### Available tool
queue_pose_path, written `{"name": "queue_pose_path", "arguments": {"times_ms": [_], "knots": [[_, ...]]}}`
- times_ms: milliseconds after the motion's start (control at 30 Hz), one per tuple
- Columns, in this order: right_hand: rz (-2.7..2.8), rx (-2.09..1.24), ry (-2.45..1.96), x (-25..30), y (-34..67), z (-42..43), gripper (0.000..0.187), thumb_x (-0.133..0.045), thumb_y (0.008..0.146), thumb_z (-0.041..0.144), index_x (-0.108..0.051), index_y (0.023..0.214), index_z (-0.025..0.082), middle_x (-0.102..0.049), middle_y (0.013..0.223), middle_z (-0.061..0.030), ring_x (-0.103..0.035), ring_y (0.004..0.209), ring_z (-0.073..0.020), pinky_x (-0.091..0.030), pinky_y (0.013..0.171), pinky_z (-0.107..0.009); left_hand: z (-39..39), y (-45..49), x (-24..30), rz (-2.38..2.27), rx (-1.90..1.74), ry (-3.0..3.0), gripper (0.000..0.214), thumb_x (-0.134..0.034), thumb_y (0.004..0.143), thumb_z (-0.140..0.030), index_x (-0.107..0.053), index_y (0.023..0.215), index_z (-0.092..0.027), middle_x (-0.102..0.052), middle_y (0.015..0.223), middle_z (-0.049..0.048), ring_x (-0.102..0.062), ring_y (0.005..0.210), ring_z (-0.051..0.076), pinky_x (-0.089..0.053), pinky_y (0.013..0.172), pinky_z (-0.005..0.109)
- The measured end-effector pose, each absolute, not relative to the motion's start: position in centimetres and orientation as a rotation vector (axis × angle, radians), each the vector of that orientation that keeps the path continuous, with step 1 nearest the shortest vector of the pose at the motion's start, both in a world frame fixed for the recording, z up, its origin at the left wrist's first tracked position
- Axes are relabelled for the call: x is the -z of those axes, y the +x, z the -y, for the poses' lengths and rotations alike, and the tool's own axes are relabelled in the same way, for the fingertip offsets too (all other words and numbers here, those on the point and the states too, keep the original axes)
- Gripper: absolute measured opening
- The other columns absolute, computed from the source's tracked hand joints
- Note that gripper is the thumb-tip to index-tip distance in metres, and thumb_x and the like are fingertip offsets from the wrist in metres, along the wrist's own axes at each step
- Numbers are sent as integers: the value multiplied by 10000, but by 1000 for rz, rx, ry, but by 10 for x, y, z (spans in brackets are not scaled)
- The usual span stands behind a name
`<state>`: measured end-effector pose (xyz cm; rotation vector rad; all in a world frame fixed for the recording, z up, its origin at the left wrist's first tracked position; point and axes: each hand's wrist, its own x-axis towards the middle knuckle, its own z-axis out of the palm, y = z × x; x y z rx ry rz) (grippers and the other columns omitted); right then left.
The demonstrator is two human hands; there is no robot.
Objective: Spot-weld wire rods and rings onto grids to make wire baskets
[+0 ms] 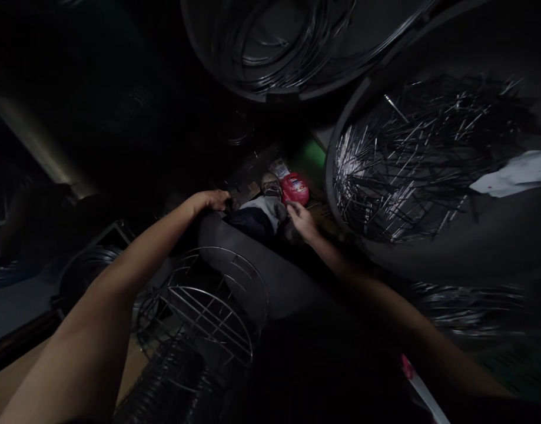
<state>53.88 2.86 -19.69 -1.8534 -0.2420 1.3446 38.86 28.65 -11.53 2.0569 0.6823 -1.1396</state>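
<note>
The cloth (pixel 265 211) lies bunched between the hands. Left of it, the left hand (pixel 215 200) curls, its grip unclear; at its right edge, the right hand's (pixel 300 217) fingers bend inward, hold also unclear. Handling seems unfinished; what remains, I cannot tell.

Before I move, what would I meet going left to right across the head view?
Pale bar → left hand → grey fabric → right hand → dark tub holding thin metal rods.
</note>
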Motion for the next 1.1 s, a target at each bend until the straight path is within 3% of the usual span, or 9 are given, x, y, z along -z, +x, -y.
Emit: {"name": "queue_pose_path", "arguments": {"times_ms": [200, 367, 467, 600, 733, 900, 967, 1033, 1100], "knots": [[190, -1323, -1726, 196, 507, -59, 230, -775, 625, 317, -658, 795, 216, -684, 862, -13, -627, 841, -178, -476, 960, -369, -296, 394, 80, -569, 1210, 2160, 419, -523, 875, -382, -605, 1244, -201, -665, 1231, 44, -636, 1076, 178, -439, 943, 200], [-35, -1327, -1590, 203, 533, -77, 202, -650, 738, 374, -530, 694, 218, -639, 658, 8, -639, 733, -174, -546, 805, -349, -294, 406, 68, -693, 1076, 2226, 448, -460, 931, -394, -575, 1291, -155, -652, 1257, 80, -623, 1137, 210, -433, 967, 226], [-92, -1337, -1501, 204, 547, -92, 201, -628, 739, 371, -506, 673, 225, -638, 628, 3, -663, 754, -187, -559, 779, -335, -276, 423, 76, -616, 1020, 2104, 537, -538, 902, -436, -506, 1368, -170, -617, 1318, 74, -596, 1191, 212, -431, 979, 216], [-72, -1367, -1464, 200, 544, -106, 158, -590, 761, 362, -533, 714, 223, -648, 638, -10, -680, 806, -197, -563, 796, -342, -240, 446, 98, -563, 1081, 2037, 847, -746, 757, -381, -341, 1473, -181, -567, 1371, 129, -573, 1226, 271, -437, 1010, 283], [37, -1330, -1547, 191, 543, -106, 226, -543, 826, 415, -561, 924, 213, -687, 882, -41, -658, 954, -184, -527, 886, -351, -235, 456, 121, -800, 936, 2060, 544, -669, 822, -305, -506, 1330, -201, -662, 1208, 112, -594, 1186, 286, -431, 1020, 333], [521, -1112, -1895, 169, 542, -103, 629, -756, 679, 411, -532, 1227, 198, -510, 1334, -150, -434, 1295, -288, -370, 1079, -445, -259, 440, 134, -981, 785, 1982, 360, -537, 896, -347, -579, 1186, -139, -669, 1144, 112, -617, 1087, 254, -459, 932, 288], [909, -1019, -2107, 164, 536, -107, 596, -745, 708, 384, -558, 1234, 174, -510, 1315, -181, -472, 1243, -324, -397, 1041, -452, -262, 430, 135, -1000, 700, 1892, 328, -530, 885, -380, -608, 1080, -128, -684, 1015, 82, -632, 937, 209, -474, 824, 256], [1143, -1041, -2221, 162, 532, -109, 433, -630, 813, 312, -583, 1215, 157, -591, 1196, -177, -571, 1097, -305, -455, 952, -424, -259, 423, 136, -1011, 584, 1745, 302, -534, 858, -395, -621, 968, -127, -662, 869, 44, -598, 779, 164, -458, 727, 242], [1199, -1112, -2276, 164, 533, -105, 383, -517, 846, 193, -583, 1222, 157, -654, 1085, -149, -617, 992, -274, -480, 894, -391, -253, 420, 137, -993, 514, 1625, 288, -559, 815, -407, -621, 882, -134, -620, 774, 13, -547, 694, 139, -432, 682, 241]]}}
